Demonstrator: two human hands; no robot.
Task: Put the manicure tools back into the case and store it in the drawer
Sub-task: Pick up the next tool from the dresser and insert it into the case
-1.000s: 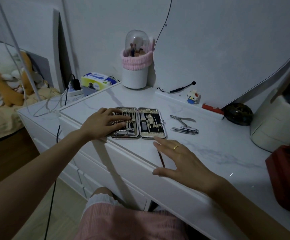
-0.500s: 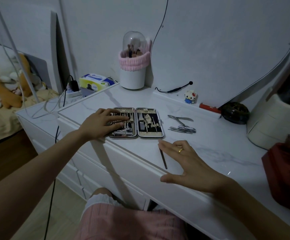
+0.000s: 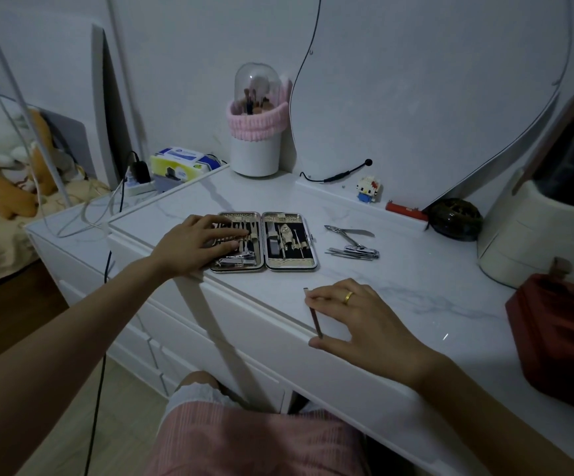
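Her left hand (image 3: 194, 247) lies flat, fingers straight, on the left half of the open manicure case (image 3: 264, 240), tools strapped in both halves, near the desk (image 3: 416, 286) front edge. Loose clippers (image 3: 354, 242) lie right of it. Her right hand (image 3: 357, 321) pinches a thin tool (image 3: 314, 314) at the front edge.

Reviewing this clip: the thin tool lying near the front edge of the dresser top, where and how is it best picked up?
Probably mid-shaft, pinched from above across its width. The thin tool is a narrow straight rod lying flat on the dresser top, so only its long sides offer purchase. The right hand is already over it, fingertips at its far end, thumb near its near end. The left hand rests on the open case.
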